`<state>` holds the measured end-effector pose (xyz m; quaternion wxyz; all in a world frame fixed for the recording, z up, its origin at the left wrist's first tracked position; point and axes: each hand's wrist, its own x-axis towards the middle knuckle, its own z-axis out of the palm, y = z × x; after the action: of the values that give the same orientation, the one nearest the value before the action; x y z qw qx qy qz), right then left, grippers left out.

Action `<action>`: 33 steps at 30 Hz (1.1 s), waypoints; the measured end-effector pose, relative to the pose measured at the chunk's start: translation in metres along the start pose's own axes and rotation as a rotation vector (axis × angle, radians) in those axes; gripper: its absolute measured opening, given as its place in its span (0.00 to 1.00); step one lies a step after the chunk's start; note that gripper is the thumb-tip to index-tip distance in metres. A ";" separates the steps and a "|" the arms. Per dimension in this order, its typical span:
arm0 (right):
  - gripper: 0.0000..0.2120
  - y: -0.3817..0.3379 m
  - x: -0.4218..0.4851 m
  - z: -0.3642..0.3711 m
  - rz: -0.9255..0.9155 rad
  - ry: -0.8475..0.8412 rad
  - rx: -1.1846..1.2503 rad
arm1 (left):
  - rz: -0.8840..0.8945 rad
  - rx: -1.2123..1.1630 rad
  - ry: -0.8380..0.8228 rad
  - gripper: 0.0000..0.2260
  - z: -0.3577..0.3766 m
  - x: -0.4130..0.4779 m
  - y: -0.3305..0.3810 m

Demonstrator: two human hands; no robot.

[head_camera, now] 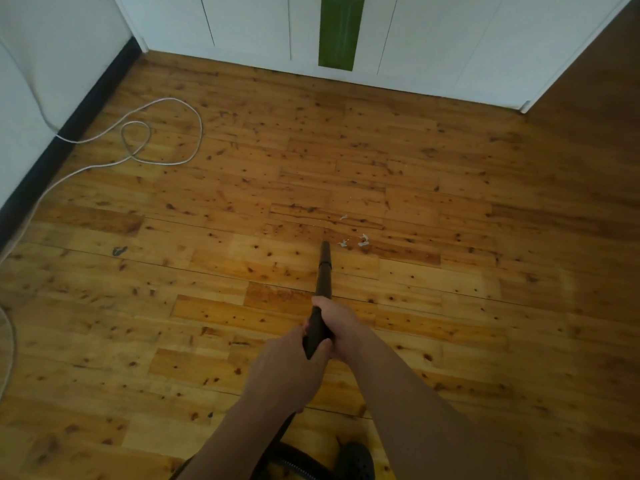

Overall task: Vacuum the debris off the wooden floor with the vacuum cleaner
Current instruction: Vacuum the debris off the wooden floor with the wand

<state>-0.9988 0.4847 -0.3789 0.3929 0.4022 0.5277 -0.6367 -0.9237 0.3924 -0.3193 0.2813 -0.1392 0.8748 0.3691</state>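
Observation:
A dark vacuum wand (324, 271) slants away from me over the knotty wooden floor (207, 209), its tip close to the boards. My right hand (341, 325) grips the wand higher along the tube and my left hand (289, 367) grips its near end. Small white scraps of debris (362, 240) lie just right of the tip, with another scrap (343, 217) a little farther off. The black hose (294, 462) runs down below my arms.
A white cable (162, 133) loops over the floor at the left, along a black skirting board (69, 133). White cupboard doors with a green strip (341, 29) close off the far side. A dark shoe (356, 460) shows at the bottom edge.

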 end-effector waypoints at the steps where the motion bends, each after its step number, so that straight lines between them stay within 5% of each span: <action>1: 0.15 0.000 -0.001 -0.005 0.001 0.003 0.008 | -0.002 -0.001 -0.007 0.11 0.003 0.000 0.002; 33: 0.10 -0.027 -0.015 -0.140 0.000 0.102 0.267 | 0.138 0.234 -0.173 0.10 0.071 0.022 0.108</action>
<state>-1.0047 0.6280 -0.3718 0.3085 0.4826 0.4578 -0.6799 -0.9631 0.5174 -0.3114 0.3438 -0.0129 0.8918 0.2937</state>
